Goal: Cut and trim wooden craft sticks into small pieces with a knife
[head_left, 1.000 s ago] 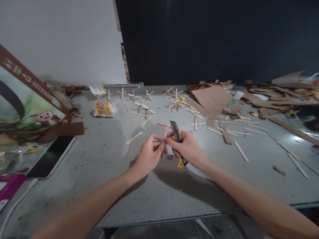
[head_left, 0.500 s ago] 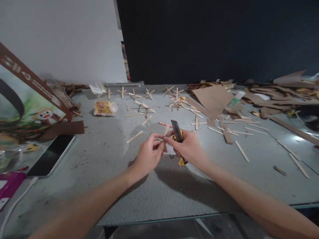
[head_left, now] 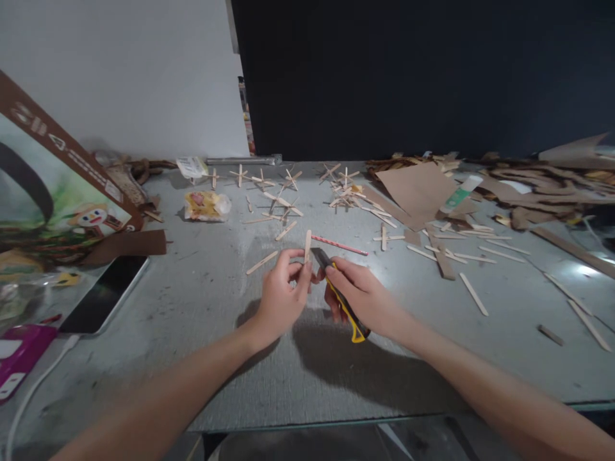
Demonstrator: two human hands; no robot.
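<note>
My left hand (head_left: 281, 296) pinches a small wooden craft stick (head_left: 307, 245) and holds it upright above the grey table (head_left: 206, 301). My right hand (head_left: 362, 296) is closed round a yellow and black utility knife (head_left: 342, 298), whose tip points up and left toward the stick, close to my left fingers. A red pencil (head_left: 339, 244) lies on the table just beyond both hands. A loose stick (head_left: 262, 262) lies to the left of my left hand.
Several crossed stick pieces (head_left: 281, 202) and loose sticks (head_left: 473, 293) litter the far and right side. Brown cardboard sheets (head_left: 418, 191), a glue tube (head_left: 460, 193) and scraps lie at the back right. A phone (head_left: 103, 294), printed box (head_left: 52, 192) and snack packet (head_left: 206, 206) are on the left.
My right hand has tilted the knife from upright to slanting, its tip toward the stick. My left hand now holds the stick alone, more upright. The view shifted slightly.
</note>
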